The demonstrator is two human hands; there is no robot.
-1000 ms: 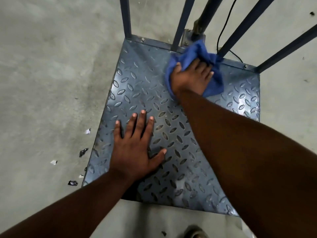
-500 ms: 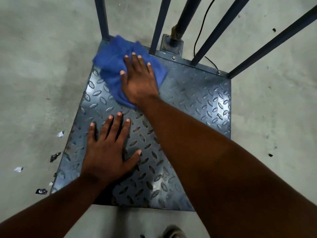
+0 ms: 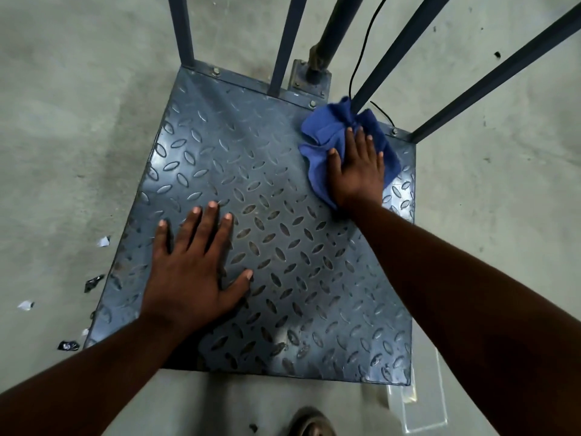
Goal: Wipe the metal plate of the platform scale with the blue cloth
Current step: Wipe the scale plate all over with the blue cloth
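The platform scale's metal plate (image 3: 270, 196) is a dark grey tread plate lying on the concrete floor. A crumpled blue cloth (image 3: 327, 133) lies at the plate's far right corner, bunched against the foot of a rail bar. My right hand (image 3: 358, 171) presses flat on the cloth, fingers pointing away from me. My left hand (image 3: 195, 275) rests palm down on the near left part of the plate, fingers spread, holding nothing.
Dark blue rail bars (image 3: 284, 42) and a round post (image 3: 330, 36) rise from the plate's far edge, with a thin black cable (image 3: 361, 48) beside them. Torn scraps (image 3: 94, 283) lie on the floor to the left. A shoe tip (image 3: 311, 423) shows at the bottom.
My right hand has swept the cloth from the far left corner across to the far right corner. The left hand has stayed planted on the plate.
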